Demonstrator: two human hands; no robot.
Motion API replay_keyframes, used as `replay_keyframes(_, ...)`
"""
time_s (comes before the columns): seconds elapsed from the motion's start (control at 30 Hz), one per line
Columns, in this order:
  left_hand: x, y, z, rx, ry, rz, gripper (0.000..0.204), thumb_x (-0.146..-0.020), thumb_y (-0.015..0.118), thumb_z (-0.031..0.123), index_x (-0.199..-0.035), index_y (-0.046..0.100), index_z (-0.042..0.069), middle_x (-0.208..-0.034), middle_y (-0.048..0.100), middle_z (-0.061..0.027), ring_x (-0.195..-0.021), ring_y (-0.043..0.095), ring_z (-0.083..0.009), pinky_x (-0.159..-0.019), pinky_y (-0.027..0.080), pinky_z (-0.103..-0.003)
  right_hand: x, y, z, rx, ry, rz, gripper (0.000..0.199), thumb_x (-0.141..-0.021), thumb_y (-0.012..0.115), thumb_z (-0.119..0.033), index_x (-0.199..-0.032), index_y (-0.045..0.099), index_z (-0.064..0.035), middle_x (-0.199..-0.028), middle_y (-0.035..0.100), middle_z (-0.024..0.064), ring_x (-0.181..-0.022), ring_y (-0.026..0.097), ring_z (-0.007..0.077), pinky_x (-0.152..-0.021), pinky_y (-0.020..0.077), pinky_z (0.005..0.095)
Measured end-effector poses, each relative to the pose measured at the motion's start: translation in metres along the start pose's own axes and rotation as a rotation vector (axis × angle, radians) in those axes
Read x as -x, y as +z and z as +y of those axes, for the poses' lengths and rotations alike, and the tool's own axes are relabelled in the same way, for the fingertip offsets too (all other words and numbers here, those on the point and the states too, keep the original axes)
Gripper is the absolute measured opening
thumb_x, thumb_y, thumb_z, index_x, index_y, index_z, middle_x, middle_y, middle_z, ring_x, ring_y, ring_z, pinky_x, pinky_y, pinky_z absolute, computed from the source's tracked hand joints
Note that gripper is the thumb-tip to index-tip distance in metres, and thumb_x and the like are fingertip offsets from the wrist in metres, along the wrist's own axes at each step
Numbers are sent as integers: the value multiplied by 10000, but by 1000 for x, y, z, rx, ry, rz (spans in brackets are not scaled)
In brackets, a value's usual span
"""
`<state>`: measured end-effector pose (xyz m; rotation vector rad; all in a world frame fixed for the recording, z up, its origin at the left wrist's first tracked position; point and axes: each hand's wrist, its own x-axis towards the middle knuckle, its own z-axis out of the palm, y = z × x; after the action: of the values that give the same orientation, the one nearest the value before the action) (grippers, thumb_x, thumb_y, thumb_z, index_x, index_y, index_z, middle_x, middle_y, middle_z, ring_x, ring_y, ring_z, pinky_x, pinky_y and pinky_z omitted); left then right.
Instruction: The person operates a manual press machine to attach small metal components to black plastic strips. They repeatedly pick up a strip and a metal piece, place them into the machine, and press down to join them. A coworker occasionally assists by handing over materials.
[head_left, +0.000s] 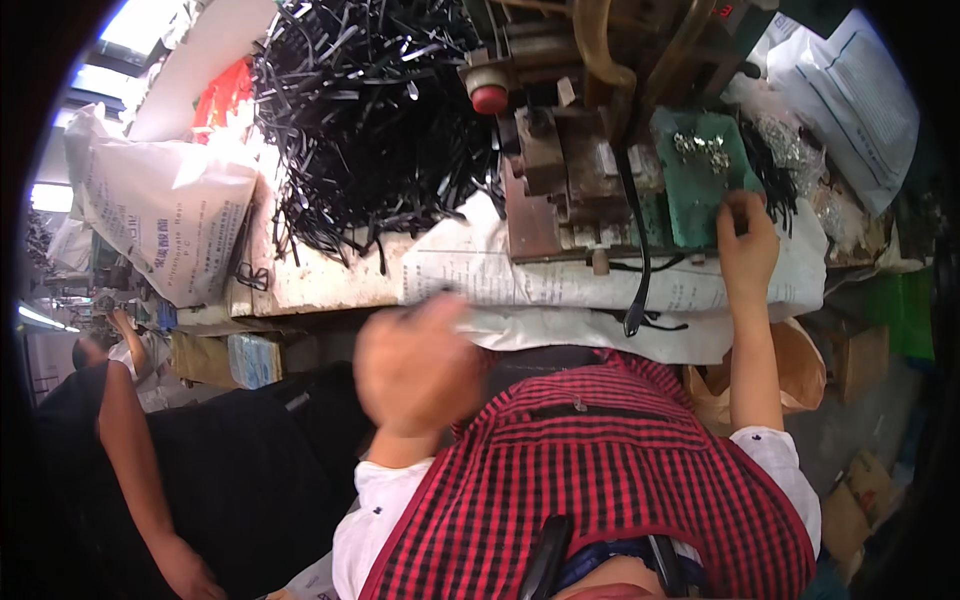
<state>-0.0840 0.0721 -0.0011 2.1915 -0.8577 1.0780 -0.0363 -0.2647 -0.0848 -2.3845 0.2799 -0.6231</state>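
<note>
My right hand [748, 245] is at the near right corner of a shallow green tray [690, 210]. Its thumb and fingers are curled together in a pinch, and whatever they hold is too small to make out. Small shiny metal pieces [705, 152] lie at the tray's far end. My left hand [415, 365] is smeared by motion in front of the bench edge, its fingers unclear. Between the hands stands a metal bench machine [580, 170]. A black strap [637, 240] hangs down over its front, its end below the bench edge.
A big heap of black strips [370, 120] covers the bench left of the machine, near a red button [489, 98]. White sacks [165, 210] stand at the left, and a clear plastic bag [850, 110] lies far right. Another person's arm [140, 460] is at lower left.
</note>
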Motion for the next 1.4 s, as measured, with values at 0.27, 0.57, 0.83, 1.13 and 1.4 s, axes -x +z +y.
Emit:
replay_keyframes(0.27,-57,-23,-100,-511,-206,-157,145,-794,796,92,-934,774,123,-925,658,-43,-927,616,-270,-791,481,-420,-31,14,-10,-214,-120,87,165,-963,672,-78,-1098,758,-41,-926,744,126,-814,708,234,-805,534,322)
replay_keyframes(0.57,22,42,-137,-75,-547,-74,140,-890,784,29,-1026,805,58,-1006,746,-51,-864,701,-167,-731,547,-298,6,-12,17,-7,-216,243,120,-912,729,-53,-1029,752,-42,-932,730,104,-858,688,256,-788,531,344)
replay_keyframes(0.83,-8,15,-94,617,-721,111,199,-1030,612,-42,-1203,710,-53,-1234,715,-140,-1034,717,-175,-895,630,-301,14,-31,-20,-293,-111,186,142,-906,710,4,-1040,751,-21,-984,746,113,-902,701,260,-818,537,351)
replay_keyframes(1.13,5,58,-111,648,-826,122,219,-1071,608,78,-1234,671,-54,-1211,729,-145,-1051,708,-176,-879,644,-336,-43,30,-120,-693,-168,24,206,-886,760,-13,-1087,711,-11,-1034,747,72,-961,701,160,-884,538,302)
replay_keyframes(1.4,-3,54,-90,668,-832,243,144,-1038,658,36,-1152,700,-42,-1140,754,-116,-914,712,-123,-788,615,-266,-21,34,-125,-1028,-23,-36,371,-912,750,-3,-1263,629,8,-1190,722,84,-1035,697,149,-911,531,271)
